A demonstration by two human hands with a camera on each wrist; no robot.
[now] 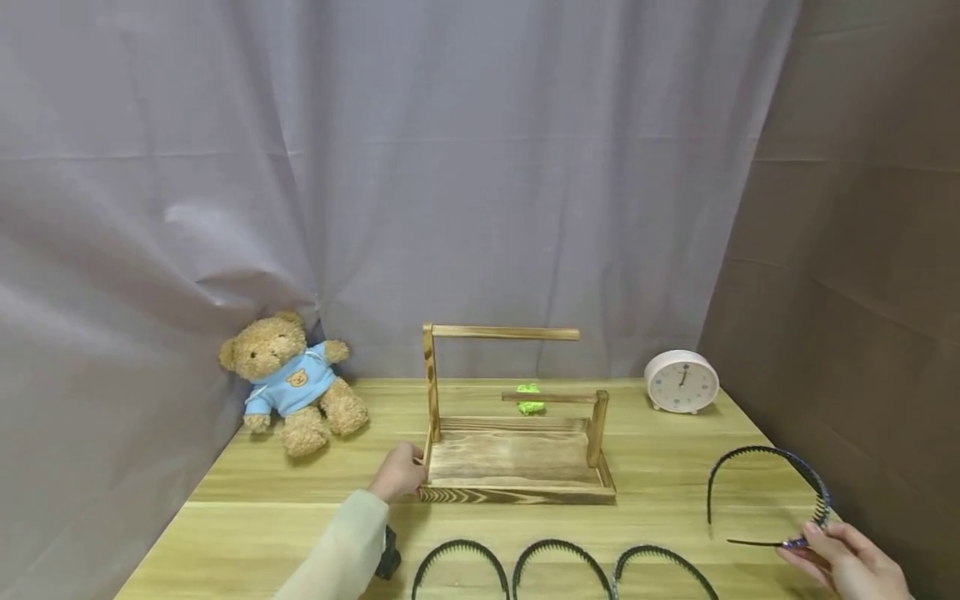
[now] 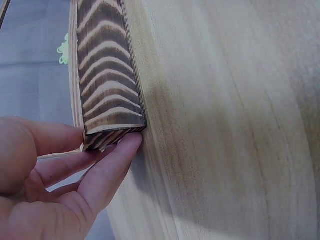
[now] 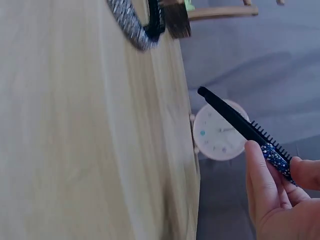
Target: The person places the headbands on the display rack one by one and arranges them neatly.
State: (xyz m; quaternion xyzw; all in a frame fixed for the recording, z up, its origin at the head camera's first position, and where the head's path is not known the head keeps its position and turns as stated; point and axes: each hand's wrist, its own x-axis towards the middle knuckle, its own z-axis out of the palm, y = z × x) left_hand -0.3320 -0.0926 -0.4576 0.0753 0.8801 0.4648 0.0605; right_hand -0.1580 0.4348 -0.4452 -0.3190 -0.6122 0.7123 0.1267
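Observation:
A wooden stand (image 1: pixel 517 496) with a shallow tray base and two bars at different heights sits mid-table. My left hand (image 1: pixel 399 473) grips its near left corner. In the left wrist view, the fingers (image 2: pixel 102 172) and thumb press on either side of the striped wooden end. Over the table's right side, my right hand (image 1: pixel 851 562) pinches a dark headband (image 1: pixel 806 471) with inner teeth and a glittery blue outside, its loop raised off the table. Three similar headbands lie in a row at the front: a left one (image 1: pixel 461 546), a middle one (image 1: pixel 558 546) and a right one (image 1: pixel 663 552).
A teddy bear (image 1: pixel 292 383) in a blue top leans at the back left. At the back right stands a round white clock (image 1: pixel 681 383). A bright green item (image 1: pixel 529 406) lies behind the stand, and a small dark object (image 1: pixel 388 554) is beside the left sleeve. Curtains hang behind.

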